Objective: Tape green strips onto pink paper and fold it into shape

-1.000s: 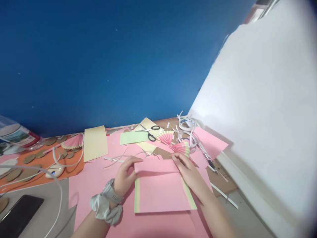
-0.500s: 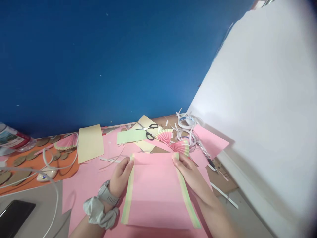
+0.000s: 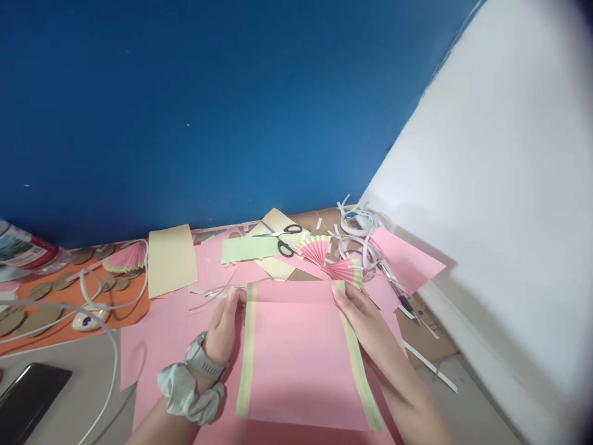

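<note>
A pink paper sheet (image 3: 296, 358), with yellow and green strips down both sides, lies in front of me. A crease crosses it near the top. My right hand (image 3: 364, 315) pinches its upper right corner, thumb on top and fingers underneath. Beside the upper left edge is my left hand (image 3: 225, 327), its thumb raised off the sheet and its other fingers partly hidden by the edge. A grey watch and a scrunchie are on that wrist. Just beyond the sheet lie pleated pink paper fans (image 3: 331, 259) and black-handled scissors (image 3: 285, 238).
Pale yellow paper (image 3: 172, 259), a green paper strip (image 3: 248, 248) and curled white strips (image 3: 359, 238) lie toward the blue wall. A pen (image 3: 398, 293) is at right. On the left are a phone (image 3: 32, 395), a white cable (image 3: 111, 377) and a bottle (image 3: 28, 247).
My left thumb has come off the sheet's upper left corner and now sits just left of the edge. My right hand keeps its pinch. The view has shifted slightly.
</note>
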`<state>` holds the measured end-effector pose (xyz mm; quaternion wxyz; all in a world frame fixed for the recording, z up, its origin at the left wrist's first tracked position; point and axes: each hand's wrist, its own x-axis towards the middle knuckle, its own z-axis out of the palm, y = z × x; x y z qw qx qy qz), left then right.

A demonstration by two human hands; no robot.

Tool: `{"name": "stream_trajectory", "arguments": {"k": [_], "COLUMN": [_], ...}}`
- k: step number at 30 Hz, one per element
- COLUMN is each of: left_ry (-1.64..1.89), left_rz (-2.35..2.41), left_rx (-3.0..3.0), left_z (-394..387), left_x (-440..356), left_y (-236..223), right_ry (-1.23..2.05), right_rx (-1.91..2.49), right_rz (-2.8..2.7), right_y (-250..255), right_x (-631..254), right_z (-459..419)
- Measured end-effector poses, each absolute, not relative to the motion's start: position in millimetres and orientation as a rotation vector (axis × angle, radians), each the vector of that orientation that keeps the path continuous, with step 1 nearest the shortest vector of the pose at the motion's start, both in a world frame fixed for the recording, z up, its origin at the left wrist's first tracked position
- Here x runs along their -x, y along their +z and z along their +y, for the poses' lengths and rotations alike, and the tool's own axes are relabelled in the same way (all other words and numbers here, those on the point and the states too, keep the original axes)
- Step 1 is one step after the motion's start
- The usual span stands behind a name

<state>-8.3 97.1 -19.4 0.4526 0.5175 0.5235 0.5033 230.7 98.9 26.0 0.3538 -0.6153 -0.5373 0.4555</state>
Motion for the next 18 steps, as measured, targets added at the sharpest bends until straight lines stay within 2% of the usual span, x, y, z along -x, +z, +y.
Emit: {"name": "stream_trajectory", "arguments": {"k": [18], "left_ry": [1.143], "left_rz": [1.120], "left_rx": [-1.219], "left_z": [92.4], "left_x": [9.2], "left_y": [-14.9], "right_ry": [1.200], "right_rx": [1.556], "right_rz": [-1.338], "right_y": [21.6], "right_x": [-230.7], "right_z": [102.3]}}
